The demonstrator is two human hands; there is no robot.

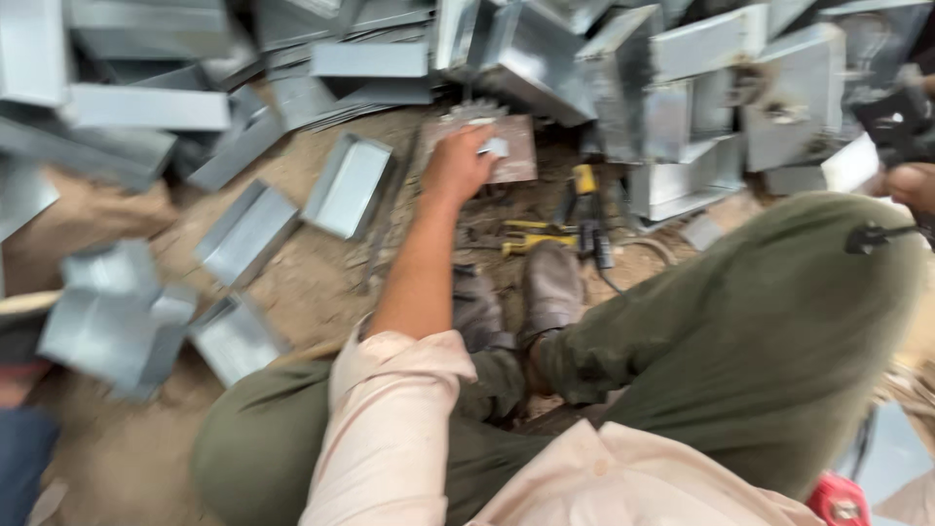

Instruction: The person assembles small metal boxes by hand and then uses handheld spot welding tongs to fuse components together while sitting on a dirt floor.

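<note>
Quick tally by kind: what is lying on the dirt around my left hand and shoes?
Open sheet-metal trays: 3
Yellow-handled tools: 2
Brown plate under the left hand: 1
Total: 6

Bare dirt (292,282) left of my left hand (456,164) passable; sheet-metal channels (348,185) crowd beyond, pliers (584,209) block right.

Bare dirt floor (292,282), brown and gritty, scattered with debris. Folded grey sheet-metal trays (346,185) lie loose on it, left of the reaching hand. Beyond the hand and to its right, stacked metal boxes (701,107) crowd the ground. Flat metal strips (146,107) pile up far left. Even, diffuse light; picture blurred.
</note>
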